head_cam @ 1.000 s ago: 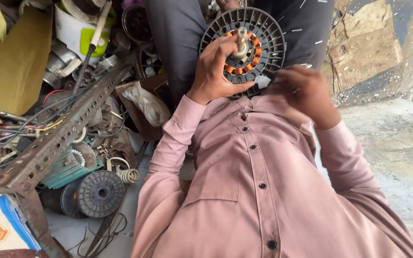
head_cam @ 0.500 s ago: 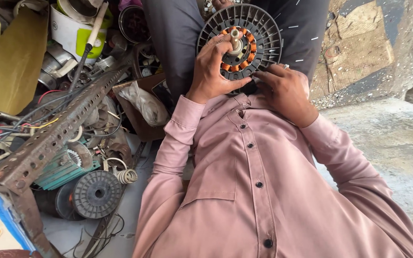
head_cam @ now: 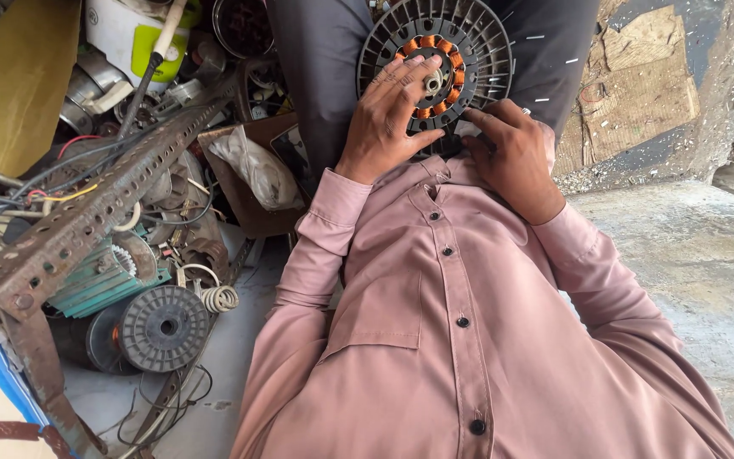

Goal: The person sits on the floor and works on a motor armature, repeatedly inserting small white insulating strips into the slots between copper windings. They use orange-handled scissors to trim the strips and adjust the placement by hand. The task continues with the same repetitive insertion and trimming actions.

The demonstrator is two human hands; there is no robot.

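Note:
A round dark fan motor point(head_cam: 477, 34) with a ribbed disc and a ring of copper windings rests on my lap, between my grey trouser legs. My left hand point(head_cam: 392, 110) lies over its lower left part, fingers stretched across the windings towards the central shaft, holding it. My right hand point(head_cam: 511, 157) grips the disc's lower right rim with curled fingers, just above my pink shirt collar. Part of the windings is hidden under my left fingers.
On the left is a heap of scrap: a rusty perforated angle bar point(head_cam: 87, 225), a teal wound motor point(head_cam: 108, 276), a grey spool point(head_cam: 163, 327), loose wires, a white bucket point(head_cam: 133, 34) and a bag point(head_cam: 256, 170). Bare concrete floor point(head_cam: 707, 263) is on the right.
My right hand has moved up from my chest to the disc's rim. My left fingers have spread further across the windings. The motor now sits higher in view.

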